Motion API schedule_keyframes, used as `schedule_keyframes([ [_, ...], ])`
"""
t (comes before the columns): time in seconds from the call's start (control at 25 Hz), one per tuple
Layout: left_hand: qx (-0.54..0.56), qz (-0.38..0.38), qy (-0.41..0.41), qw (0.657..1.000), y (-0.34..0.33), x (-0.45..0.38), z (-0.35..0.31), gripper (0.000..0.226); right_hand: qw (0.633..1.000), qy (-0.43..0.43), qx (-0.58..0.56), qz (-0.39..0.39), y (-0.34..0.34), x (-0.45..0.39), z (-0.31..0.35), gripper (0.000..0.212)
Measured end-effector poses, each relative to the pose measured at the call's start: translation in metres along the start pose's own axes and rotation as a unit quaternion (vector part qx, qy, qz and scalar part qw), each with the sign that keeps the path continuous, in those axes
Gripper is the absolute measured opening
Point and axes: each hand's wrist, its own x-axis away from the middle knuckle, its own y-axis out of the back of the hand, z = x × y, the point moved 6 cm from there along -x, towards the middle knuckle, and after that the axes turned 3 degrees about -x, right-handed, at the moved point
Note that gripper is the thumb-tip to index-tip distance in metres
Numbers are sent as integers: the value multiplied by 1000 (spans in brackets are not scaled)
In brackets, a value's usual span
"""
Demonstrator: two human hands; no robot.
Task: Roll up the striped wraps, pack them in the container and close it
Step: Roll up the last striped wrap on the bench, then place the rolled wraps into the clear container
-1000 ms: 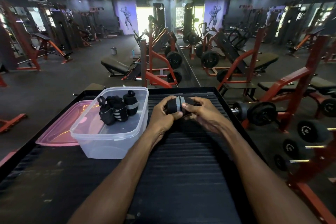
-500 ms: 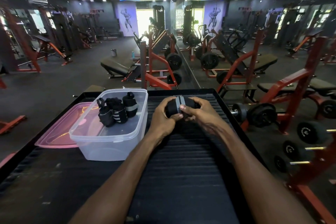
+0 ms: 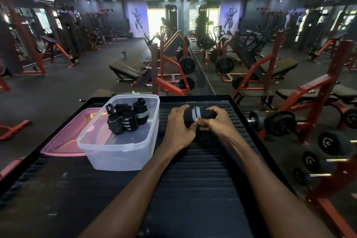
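Note:
A rolled black wrap with grey stripes [image 3: 195, 115] is held between both hands above the far part of the black ribbed platform [image 3: 193, 189]. My left hand [image 3: 178, 129] grips its left end, and my right hand [image 3: 216, 120] closes over its right end, thumb pressed on the roll. To the left stands a clear plastic container [image 3: 116, 154], open, with three rolled striped wraps [image 3: 126, 118] upright in its far half. Its pink lid [image 3: 65, 141] lies flat beside it on the left.
A raised black rim [image 3: 241, 106] borders the platform. Dumbbells on a red rack [image 3: 328, 145] sit close on the right. Red and black benches and weight machines [image 3: 170, 71] fill the gym floor beyond, with a mirror wall on the right.
Both hands have kept working the roll in place; it looks slightly tighter and turned, with the grey stripes now facing up. The container and lid have not moved.

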Motion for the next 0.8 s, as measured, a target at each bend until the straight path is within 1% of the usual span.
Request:
schedule_keyframes([
  [0.12,38,-38,-4,999,19,-3,-13,38,999,4,1,-54,8,-1,-1,35],
  [0.2,36,-50,-9,998,32,-7,-21,23,997,18,7,-79,10,-1,4,34],
  [0.32,12,-37,-10,999,53,-15,-29,15,993,61,26,-94,8,2,18,30],
  [0.4,-6,-25,-13,1000,73,-18,-30,15,989,94,66,-97,0,4,30,33],
  [0.56,-57,-6,-17,998,118,-28,-13,16,978,141,134,-71,-37,4,55,37],
  [0.68,-119,-25,10,993,155,-33,16,17,972,144,180,-40,-74,1,74,44],
  [0.8,-178,-25,32,983,183,-39,56,18,966,137,221,8,-116,0,88,51],
])
